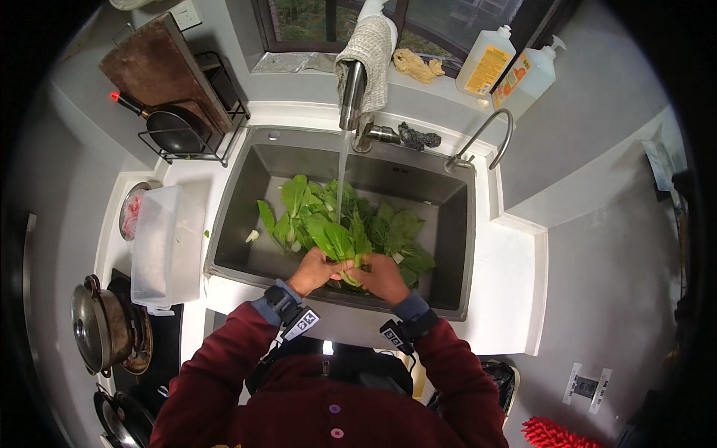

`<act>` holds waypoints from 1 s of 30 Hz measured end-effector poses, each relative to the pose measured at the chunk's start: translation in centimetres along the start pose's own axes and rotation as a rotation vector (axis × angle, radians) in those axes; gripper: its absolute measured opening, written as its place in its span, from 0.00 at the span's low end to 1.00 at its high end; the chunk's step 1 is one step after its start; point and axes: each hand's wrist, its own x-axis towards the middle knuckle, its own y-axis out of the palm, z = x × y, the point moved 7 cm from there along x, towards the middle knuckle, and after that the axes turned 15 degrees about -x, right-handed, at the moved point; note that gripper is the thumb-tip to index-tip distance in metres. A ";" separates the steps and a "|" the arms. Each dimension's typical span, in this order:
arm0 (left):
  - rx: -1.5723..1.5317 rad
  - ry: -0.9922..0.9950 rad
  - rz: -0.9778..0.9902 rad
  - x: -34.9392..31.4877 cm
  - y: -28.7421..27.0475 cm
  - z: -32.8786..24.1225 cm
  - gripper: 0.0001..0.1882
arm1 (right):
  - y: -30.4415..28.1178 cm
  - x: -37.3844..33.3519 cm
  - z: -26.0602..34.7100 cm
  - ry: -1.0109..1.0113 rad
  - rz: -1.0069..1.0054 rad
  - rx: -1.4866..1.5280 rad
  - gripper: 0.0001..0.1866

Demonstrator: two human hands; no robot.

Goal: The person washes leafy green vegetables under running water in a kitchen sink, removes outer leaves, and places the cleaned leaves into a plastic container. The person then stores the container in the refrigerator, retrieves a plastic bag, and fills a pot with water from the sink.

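Observation:
My left hand point(317, 272) and my right hand point(382, 278) meet over the front part of a dark grey sink point(441, 213). Between them they grip a head of bok choy point(334, 237) by its stem end, leaves pointing away from me. My fingers are curled in, and the fingertips of both hands nearly touch. A stream of water point(343, 173) falls from the metal faucet point(353, 95) onto the leaves. More loose greens point(399, 231) lie in the sink around the held head, on both sides. A small pale piece of stem point(252, 236) rests at the left.
A clear plastic bin point(155, 246) and a bowl of pinkish food point(131, 213) stand left of the sink. Behind them, a rack holds a small pan point(175, 128) and cutting board point(160, 71). A thin curved tap point(510, 134) rises back right, below pump bottles point(526, 78). A lidded pot point(101, 328) sits lower left.

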 end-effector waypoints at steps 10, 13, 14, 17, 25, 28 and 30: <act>-0.570 0.090 -0.253 -0.4 -5.7 -1.1 0.15 | -2.2 -0.8 -8.6 0.519 -0.234 1.020 0.13; -0.286 -0.051 -0.071 -0.6 -4.8 -1.7 0.17 | -1.6 -0.2 -6.4 0.383 0.093 0.791 0.13; -0.167 -0.047 0.042 -0.5 -3.8 -2.1 0.19 | -1.2 0.2 -4.7 0.273 0.187 0.782 0.13; -0.036 0.014 0.246 0.3 -1.2 -3.0 0.19 | 0.6 0.8 -0.5 0.062 0.494 0.681 0.15; -0.001 -0.103 -0.006 1.3 -2.3 -2.4 0.26 | 0.9 1.6 -1.0 0.309 0.205 0.806 0.16; -0.004 -0.218 0.053 0.3 -0.6 0.2 0.24 | 0.8 1.2 -1.8 0.367 0.045 0.820 0.15; 0.010 -0.158 0.094 0.3 0.5 1.0 0.16 | 1.1 1.2 -1.4 0.322 0.048 0.858 0.15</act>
